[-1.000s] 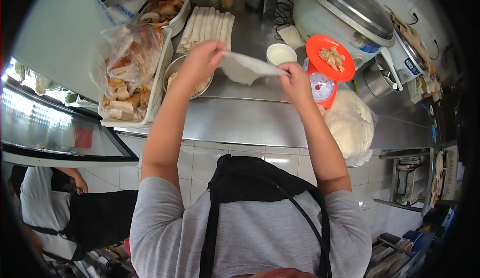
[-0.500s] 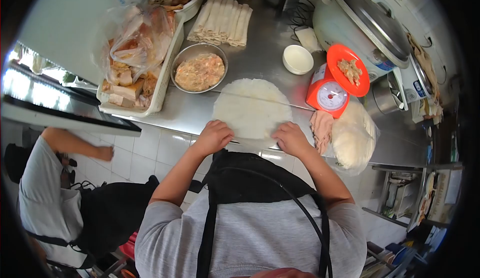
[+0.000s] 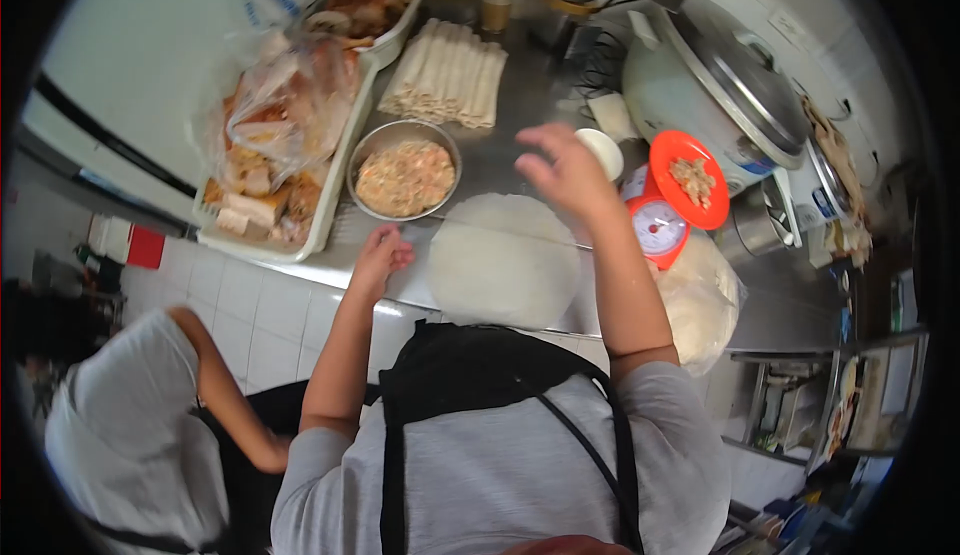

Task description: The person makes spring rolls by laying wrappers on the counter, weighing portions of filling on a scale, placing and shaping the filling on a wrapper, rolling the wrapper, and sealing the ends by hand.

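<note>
A round, pale wrapper sheet [image 3: 503,263] lies flat on the steel counter against its front edge. Just left of the sheet, below the metal bowl [image 3: 361,147] of minced filling [image 3: 405,178], is my left hand [image 3: 380,258]; its fingers are loosely bent and hold nothing I can see. My right hand [image 3: 568,170] is raised over the far right part of the sheet, fingers apart and empty. Close behind it, a small white bowl [image 3: 601,152] is partly covered by the hand. To the right is a red scale [image 3: 659,230] whose round pan [image 3: 690,145] carries a lump of filling.
Rolled wrappers [image 3: 445,73] are stacked at the back. A white tray [image 3: 330,220] of meat under plastic stands at the left. Bagged pale sheets [image 3: 700,305] lie right, near a large lidded pot [image 3: 740,75]. A co-worker [image 3: 140,425] is at the lower left.
Both hands have let go of the sheet's near edge. My right hand has moved forward toward the white bowl, my left hand toward the filling bowl. The co-worker's arm has lowered.
</note>
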Motion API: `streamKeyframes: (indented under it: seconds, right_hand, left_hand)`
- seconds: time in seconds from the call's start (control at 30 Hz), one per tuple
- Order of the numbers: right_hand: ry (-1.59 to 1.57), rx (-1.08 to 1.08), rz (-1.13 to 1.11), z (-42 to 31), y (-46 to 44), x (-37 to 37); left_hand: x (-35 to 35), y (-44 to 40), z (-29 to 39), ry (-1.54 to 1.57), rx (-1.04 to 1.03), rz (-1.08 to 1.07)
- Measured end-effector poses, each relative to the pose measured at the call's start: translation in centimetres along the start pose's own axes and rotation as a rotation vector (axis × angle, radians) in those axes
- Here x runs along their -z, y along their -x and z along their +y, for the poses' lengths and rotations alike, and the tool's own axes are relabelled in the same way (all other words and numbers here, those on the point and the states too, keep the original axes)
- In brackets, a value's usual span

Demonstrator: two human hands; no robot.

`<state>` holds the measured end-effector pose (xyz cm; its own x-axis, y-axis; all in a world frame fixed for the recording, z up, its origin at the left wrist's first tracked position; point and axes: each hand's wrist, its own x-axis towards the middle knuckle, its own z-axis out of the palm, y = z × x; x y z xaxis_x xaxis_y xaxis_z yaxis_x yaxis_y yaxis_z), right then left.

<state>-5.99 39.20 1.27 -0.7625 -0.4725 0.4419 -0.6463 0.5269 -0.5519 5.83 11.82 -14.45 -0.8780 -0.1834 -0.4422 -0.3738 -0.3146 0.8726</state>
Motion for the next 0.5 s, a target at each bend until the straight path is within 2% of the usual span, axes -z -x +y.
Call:
streamKeyframes:
  seconds: [0.03, 0.1, 0.17, 0.27, 0.37, 0.5]
  right_hand:
    - [0.057, -0.004, 0.13, 0.9, -0.4, 1.5]
    - [0.187, -0.319, 0.225, 4.3, -0.1, 5.3]
    - [0.557, -0.512, 0.321, 7.1, 1.6, 8.8]
    - [0.698, -0.84, 0.309, 14.0, 4.5, 11.8]
    - [0.487, -1.14, 0.161, 12.8, 4.7, 12.8]
    - [0.668, -0.97, 0.106, 11.9, 5.1, 10.8]
  left_hand:
    - [0.4, -0.1, -0.4, 0.027, -0.022, -0.021]
    - [1.4, -0.5, -1.3, 0.084, -0.062, -0.051]
    - [2.0, -0.8, -1.2, 0.133, -0.038, -0.058]
    - [1.4, -0.6, -0.4, 0.14, -0.014, -0.04]
    - [1.6, -0.4, -0.4, 0.127, -0.015, -0.041]
    - [1.7, -0.4, -0.5, 0.141, -0.029, -0.047]
